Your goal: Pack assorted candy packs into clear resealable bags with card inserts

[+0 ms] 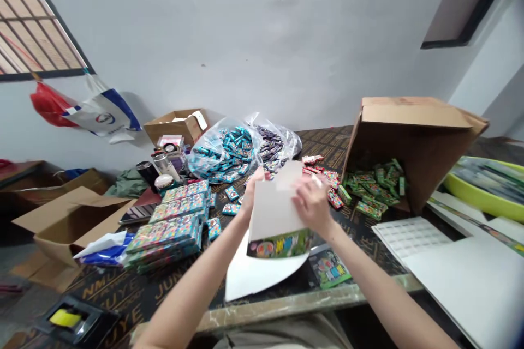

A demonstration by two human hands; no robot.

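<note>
A small cardboard box (272, 215), plain white inside with a colourful green-and-dark printed front panel, is held up above the table between my hands. My left hand (252, 191) grips its left edge near the top. On the right side, my right hand (313, 204) has its fingers bent over the white card; motion blurs them a little. Under the box lies a white card sheet (262, 278). A flat printed packet (327, 267) with a green edge rests beside it, below my right forearm.
Stacks of printed boxes (172, 223) stand left. Clear bags of blue (233, 147) and purple packets (270, 142) sit behind. Red packets (323, 174) lie near a tipped carton (413, 114) holding green packets (374, 185). White card sheets (462, 267) lie right; a tape dispenser (76, 322) is front left.
</note>
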